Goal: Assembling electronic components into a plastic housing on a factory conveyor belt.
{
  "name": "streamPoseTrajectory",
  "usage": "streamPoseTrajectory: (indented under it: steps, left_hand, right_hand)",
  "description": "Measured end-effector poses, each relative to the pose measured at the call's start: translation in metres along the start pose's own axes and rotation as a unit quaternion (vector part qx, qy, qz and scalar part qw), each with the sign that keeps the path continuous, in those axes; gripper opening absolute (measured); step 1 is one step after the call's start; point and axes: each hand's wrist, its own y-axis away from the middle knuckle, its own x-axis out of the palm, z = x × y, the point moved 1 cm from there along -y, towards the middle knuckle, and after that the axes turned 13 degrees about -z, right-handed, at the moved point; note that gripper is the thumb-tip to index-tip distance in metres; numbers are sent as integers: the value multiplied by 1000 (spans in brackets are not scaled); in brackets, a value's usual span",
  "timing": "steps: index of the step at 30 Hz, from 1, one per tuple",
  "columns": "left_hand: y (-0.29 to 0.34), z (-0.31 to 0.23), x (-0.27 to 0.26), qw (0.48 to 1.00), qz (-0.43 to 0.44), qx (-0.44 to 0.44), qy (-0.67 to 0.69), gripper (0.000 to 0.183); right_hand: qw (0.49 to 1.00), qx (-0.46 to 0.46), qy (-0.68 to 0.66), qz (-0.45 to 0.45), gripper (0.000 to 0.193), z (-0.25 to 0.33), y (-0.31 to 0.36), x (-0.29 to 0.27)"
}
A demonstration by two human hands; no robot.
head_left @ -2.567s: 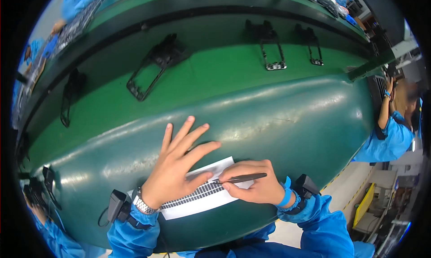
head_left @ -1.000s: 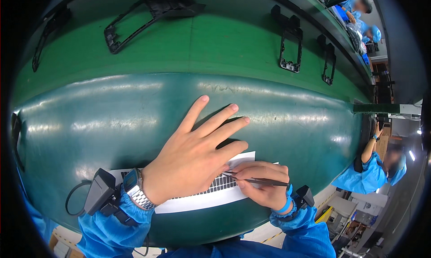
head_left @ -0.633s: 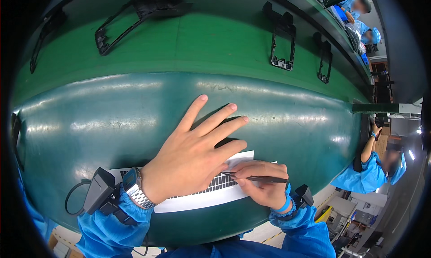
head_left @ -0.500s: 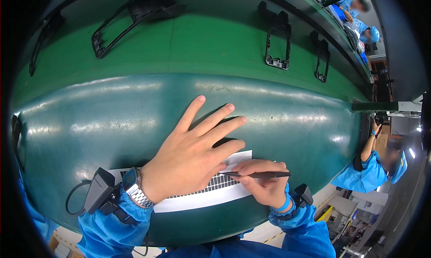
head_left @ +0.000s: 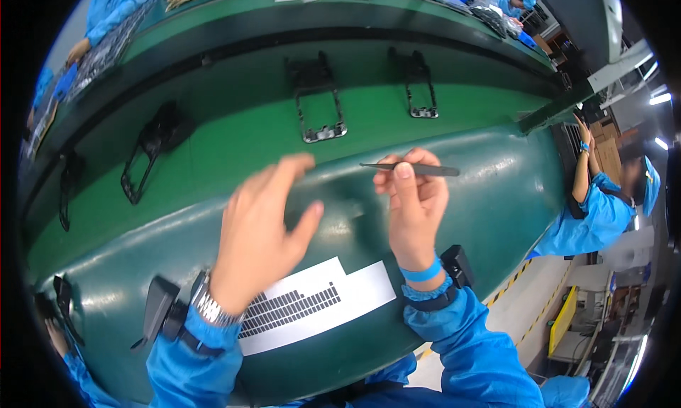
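Observation:
In my right hand (head_left: 415,216) dark tweezers (head_left: 433,169) are pinched between thumb and fingers, their tip pointing left. The hand is raised above the near edge of the green strip; whether anything tiny sits in the tip I cannot tell. My left hand (head_left: 259,234) hovers to its left, open, thumb apart from the fingers, blurred by motion and with nothing visible in it. Below both hands a white sheet (head_left: 370,284) with rows of small black rectangular stickers (head_left: 301,305) lies on the green table (head_left: 170,248). My left forearm hides its left end.
Several black plastic frames stand along the bright green strip: one ahead (head_left: 323,133), one farther right (head_left: 423,112), others at left (head_left: 145,152). A dark raised ledge (head_left: 234,50) runs behind. A co-worker in blue (head_left: 592,220) is at right; others work across the ledge.
Both hands have lifted off the sheet and moved away from me, the right carrying the tweezers. More of the sheet shows. The view has tilted up, and the black frames appear shifted.

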Motion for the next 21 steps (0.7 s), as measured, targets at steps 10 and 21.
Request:
streamPoseTrajectory:
  steps: [10, 21]
  left_hand:
    - [-123, 65, 105, 925, -266, -164, -215, 109]
    - [-20, 36, -4, 996, -77, 26, -29, 85]
  right_hand:
    - [992, 63, -27, -106, 18, -42, 5, -14]
    - [992, -17, -59, -109, 27, -32, 3, -14]
